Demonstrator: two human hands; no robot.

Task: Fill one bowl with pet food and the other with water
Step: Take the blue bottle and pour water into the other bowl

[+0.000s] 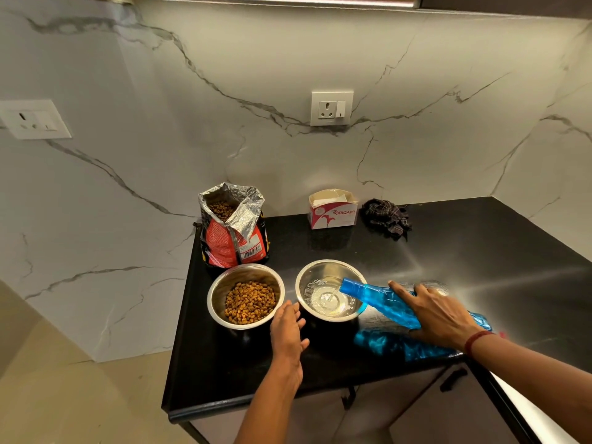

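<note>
Two steel bowls stand side by side on the black counter (448, 251). The left bowl (221, 290) holds brown kibble. The right bowl (307, 280) has some water in it, and a thin stream runs into it from a blue plastic bottle (374, 299). My right hand (439, 315) grips that bottle from above and tilts its neck over the bowl's right rim. My left hand (288, 331) hovers or rests with fingers straight at the right bowl's near left side, between the two bowls. An open red pet food bag (230, 241) stands behind the left bowl.
A small open Origami carton (333, 213) and a dark crumpled cloth (387, 216) sit at the back by the marble wall. A wall socket (331, 108) is above them. The counter's left edge drops to the floor beside the kibble bowl.
</note>
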